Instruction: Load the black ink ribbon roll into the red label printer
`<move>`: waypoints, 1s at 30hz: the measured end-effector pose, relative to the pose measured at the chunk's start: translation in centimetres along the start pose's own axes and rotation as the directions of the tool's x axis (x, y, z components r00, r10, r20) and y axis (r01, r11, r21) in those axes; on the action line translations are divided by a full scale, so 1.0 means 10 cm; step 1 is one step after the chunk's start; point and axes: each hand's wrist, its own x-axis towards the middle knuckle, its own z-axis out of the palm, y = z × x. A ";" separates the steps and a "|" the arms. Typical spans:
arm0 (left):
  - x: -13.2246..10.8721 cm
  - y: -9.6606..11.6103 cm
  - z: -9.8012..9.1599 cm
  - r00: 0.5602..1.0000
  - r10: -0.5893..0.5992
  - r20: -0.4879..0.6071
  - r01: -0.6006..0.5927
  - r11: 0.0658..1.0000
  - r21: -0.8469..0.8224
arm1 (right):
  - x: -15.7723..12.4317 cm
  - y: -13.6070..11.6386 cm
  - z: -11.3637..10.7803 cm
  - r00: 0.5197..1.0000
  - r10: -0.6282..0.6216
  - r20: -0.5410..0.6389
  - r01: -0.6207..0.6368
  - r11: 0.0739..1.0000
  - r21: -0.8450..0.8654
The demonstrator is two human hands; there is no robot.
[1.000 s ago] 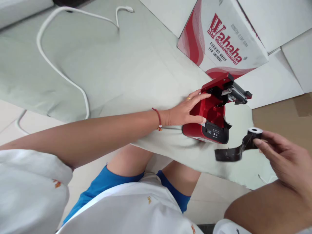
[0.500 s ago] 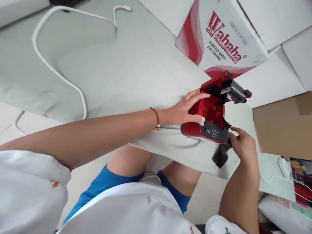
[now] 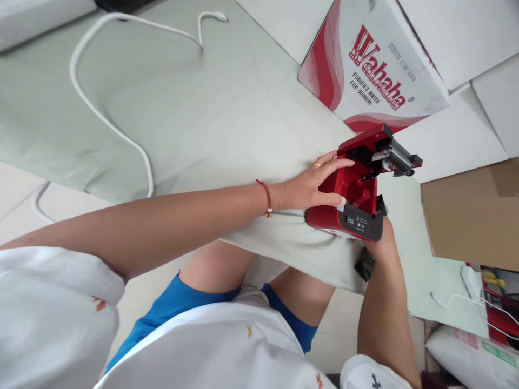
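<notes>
A red printer (image 3: 322, 217) sits on the cloth-covered table with its lid (image 3: 365, 139) raised, leaving the hollow red bay exposed. My left hand (image 3: 312, 186) grips its near side, thumb on the edge by the dark label panel (image 3: 362, 222) and fingers over the bay's rim. Behind the printer's right end is my right hand (image 3: 383, 240), its fingers hidden by the body. A small black piece (image 3: 381, 206) sticks up at that end of the bay. Below my right wrist, a black block-like object (image 3: 365, 263) lies at the table edge, partly covered.
A white and red water carton (image 3: 377, 70) stands behind the printer, beside plain white boxes. To the right is a brown cardboard box (image 3: 470, 213). A white cable (image 3: 105, 124) loops over the table's left side. Thin white wires (image 3: 454, 300) lie at the lower right.
My right hand has moved left and in behind the printer's right end, now covering part of the black object. My left hand keeps its grip; the view has shifted slightly.
</notes>
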 end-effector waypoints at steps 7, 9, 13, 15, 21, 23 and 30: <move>0.03 -0.03 0.01 1.000 0.005 -0.012 -0.005 1.000 -0.010 | -0.18 0.12 -0.19 0.983 0.152 -0.102 -0.132 0.974 0.185; 0.03 -0.03 0.01 1.000 -0.002 -0.011 0.002 1.000 -0.010 | -0.27 0.11 -0.38 0.966 0.154 -0.207 -0.075 0.935 0.346; 0.02 -0.04 0.01 1.000 -0.004 -0.010 0.003 0.999 -0.034 | -0.53 -0.06 -0.86 0.933 0.085 -0.349 0.177 0.735 0.654; 0.02 -0.05 0.01 1.000 0.007 -0.016 -0.007 0.999 -0.041 | -0.64 -0.23 -1.02 0.945 0.031 -0.327 0.185 0.772 0.608; 0.05 -0.10 0.01 1.000 0.018 -0.009 -0.018 1.000 -0.013 | -0.45 -0.70 -0.98 0.997 -0.061 -0.041 0.070 0.959 0.275; 0.05 -0.12 0.01 0.999 0.038 -0.021 -0.038 0.999 -0.007 | -0.25 -0.81 -0.89 0.993 -0.120 0.006 0.118 0.988 0.103; 0.03 -0.07 0.02 0.998 0.056 -0.035 -0.056 0.998 -0.001 | 0.20 -1.15 -0.57 0.937 -0.297 0.182 0.338 0.902 -0.270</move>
